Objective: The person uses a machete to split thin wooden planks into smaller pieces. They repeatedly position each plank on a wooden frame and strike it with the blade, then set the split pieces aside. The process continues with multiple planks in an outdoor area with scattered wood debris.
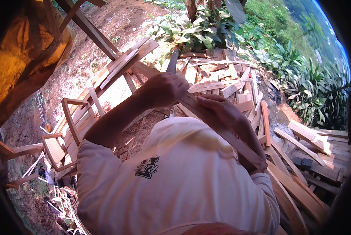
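A long wooden slat (222,127) runs slantwise across the front of my body, its near end by my right forearm. My right hand (220,109) is closed round the slat's edge, thumb over its upper face. Farther along, my left hand (165,90) makes a fist over the slat. From that fist a dark, narrow, blade-like tool (172,62) points away from me; its exact kind is unclear. The fist covers its lower part, and whether this hand also touches the slat cannot be told.
Wood offcuts (226,74) lie heaped ahead, with longer planks (297,188) stacked at the right. Boards (120,68) rest on a bench at the left, near small wooden frames (54,150). An orange tarp (19,58) hangs far left. Leafy plants (201,33) grow behind.
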`<state>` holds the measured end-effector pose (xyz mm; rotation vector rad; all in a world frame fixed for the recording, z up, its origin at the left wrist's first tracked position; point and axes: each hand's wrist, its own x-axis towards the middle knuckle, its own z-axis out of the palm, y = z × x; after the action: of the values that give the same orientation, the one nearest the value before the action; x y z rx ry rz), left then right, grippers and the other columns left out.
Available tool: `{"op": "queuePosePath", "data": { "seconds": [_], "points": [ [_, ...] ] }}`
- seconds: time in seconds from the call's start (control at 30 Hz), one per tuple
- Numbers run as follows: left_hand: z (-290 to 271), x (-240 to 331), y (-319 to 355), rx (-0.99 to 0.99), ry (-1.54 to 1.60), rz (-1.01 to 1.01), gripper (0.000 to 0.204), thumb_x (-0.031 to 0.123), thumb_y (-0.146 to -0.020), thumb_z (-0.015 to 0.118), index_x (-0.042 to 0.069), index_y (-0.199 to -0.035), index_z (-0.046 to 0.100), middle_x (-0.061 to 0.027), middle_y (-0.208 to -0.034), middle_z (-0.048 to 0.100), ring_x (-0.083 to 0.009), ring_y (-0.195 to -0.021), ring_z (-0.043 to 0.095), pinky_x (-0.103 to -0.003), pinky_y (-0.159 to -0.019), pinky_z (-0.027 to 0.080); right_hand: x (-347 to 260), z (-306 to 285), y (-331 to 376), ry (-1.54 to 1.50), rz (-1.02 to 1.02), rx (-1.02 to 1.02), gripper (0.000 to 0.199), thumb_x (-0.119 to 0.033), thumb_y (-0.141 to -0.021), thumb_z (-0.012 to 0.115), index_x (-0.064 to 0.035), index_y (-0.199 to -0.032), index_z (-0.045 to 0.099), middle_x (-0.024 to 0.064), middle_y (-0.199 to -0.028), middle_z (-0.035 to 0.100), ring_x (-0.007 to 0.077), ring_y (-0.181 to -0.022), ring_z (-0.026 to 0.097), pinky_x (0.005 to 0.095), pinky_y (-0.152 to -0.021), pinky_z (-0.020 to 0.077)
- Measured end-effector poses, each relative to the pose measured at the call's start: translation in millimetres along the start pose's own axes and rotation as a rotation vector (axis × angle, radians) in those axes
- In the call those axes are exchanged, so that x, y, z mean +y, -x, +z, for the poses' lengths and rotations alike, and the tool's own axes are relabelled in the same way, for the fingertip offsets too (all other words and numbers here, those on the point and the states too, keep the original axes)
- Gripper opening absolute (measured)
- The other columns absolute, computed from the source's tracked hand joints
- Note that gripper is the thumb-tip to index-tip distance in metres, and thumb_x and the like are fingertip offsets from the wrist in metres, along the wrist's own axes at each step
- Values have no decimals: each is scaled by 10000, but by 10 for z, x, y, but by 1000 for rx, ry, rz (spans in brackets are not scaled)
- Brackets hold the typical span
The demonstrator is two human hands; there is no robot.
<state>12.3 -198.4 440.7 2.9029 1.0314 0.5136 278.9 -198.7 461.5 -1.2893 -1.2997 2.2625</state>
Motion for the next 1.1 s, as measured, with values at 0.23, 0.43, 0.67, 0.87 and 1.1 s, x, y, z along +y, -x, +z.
{"op": "queuePosePath", "data": {
  "seconds": [0.23,0.43,0.67,0.87,1.1],
  "points": [
    [120,150,48,-29,135,45,153,134,-891,637,31,-837,538,-148,-691,612,-352,-634,697,-478,-596,573,180,39,135,24,25,42,402,-303,-1085,625,4,-1342,666,29,-1053,711,80,-894,643,248,-807,536],
    [119,329,137,-87,179,-8,142,115,-922,610,31,-847,523,-149,-686,616,-356,-630,698,-471,-584,573,293,10,219,-162,158,-55,383,-321,-1081,629,-16,-1303,693,32,-995,708,79,-807,657,258,-669,532],
    [136,461,153,-88,289,-84,159,128,-899,635,32,-858,515,-157,-713,624,-389,-686,695,-507,-629,561,429,-18,230,-320,190,-87,373,-326,-1079,632,-26,-1289,699,18,-908,694,73,-746,651,258,-633,525],
    [136,516,176,-127,359,-135,191,144,-874,684,44,-879,521,-152,-756,625,-392,-736,684,-507,-667,547,466,38,299,-346,119,-150,214,-245,-1107,545,-39,-1076,595,-14,-645,470,86,-475,408,275,-439,294],
    [156,585,199,-245,451,-265,241,195,-879,734,38,-915,555,-172,-815,665,-420,-803,689,-535,-732,536,579,76,276,-514,152,-149,236,-259,-1114,517,-58,-1010,582,-37,-615,411,69,-446,348,252,-416,255]
  ]
}}
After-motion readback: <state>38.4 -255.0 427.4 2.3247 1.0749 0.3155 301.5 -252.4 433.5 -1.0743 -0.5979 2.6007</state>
